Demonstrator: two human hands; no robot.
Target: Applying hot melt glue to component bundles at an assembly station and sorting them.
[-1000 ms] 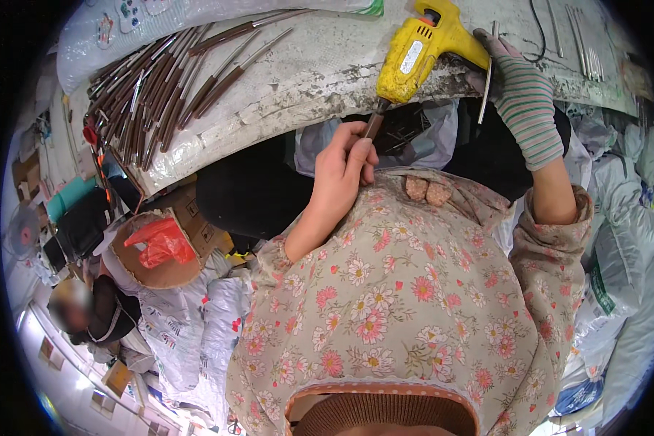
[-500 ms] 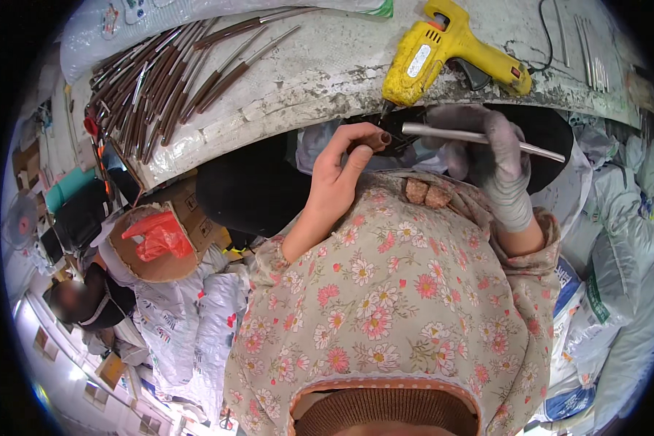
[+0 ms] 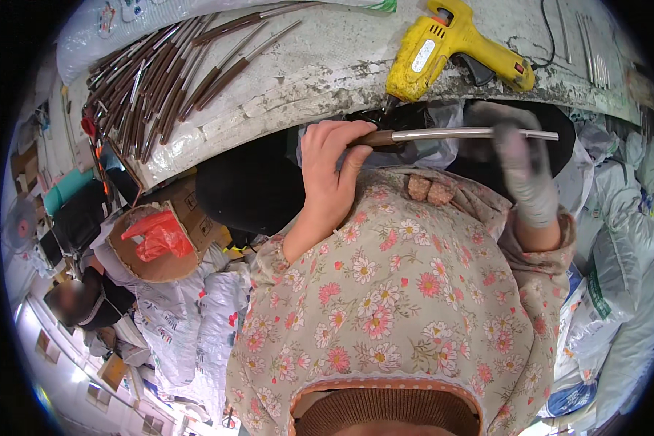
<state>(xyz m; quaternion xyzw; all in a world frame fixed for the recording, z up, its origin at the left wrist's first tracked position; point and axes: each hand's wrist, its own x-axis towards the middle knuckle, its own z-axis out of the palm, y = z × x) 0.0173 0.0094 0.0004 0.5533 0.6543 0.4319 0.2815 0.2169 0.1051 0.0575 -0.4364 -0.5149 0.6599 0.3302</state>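
My bare left hand (image 3: 325, 171) is closed around a brown tube handle (image 3: 380, 138), held level in front of my apron. A shiny metal rod (image 3: 439, 134) extends rightward from the handle's open end, and its inner end is hidden inside the tube. My right hand (image 3: 525, 167), in a grey-white glove, is at the rod's far part; motion smears its fingers, so their grip cannot be made out. Just beyond the rod, a yellow glue gun (image 3: 419, 62) lies on the worktable (image 3: 320, 65), its nozzle at the near edge.
Several brown-handled metal rods (image 3: 152, 87) are heaped at the table's left. Thin bare rods (image 3: 594, 54) lie at its far right. A cardboard box (image 3: 152, 272) with a red plastic bag (image 3: 160, 236) stands to my left. White sacks (image 3: 610, 269) crowd my right. Another person (image 3: 109, 301) is at the left.
The metal rod, apart from the brown tube before, now sits with one end in it. My right hand has shifted right along the rod. The left hand has turned slightly, showing more of the tube.
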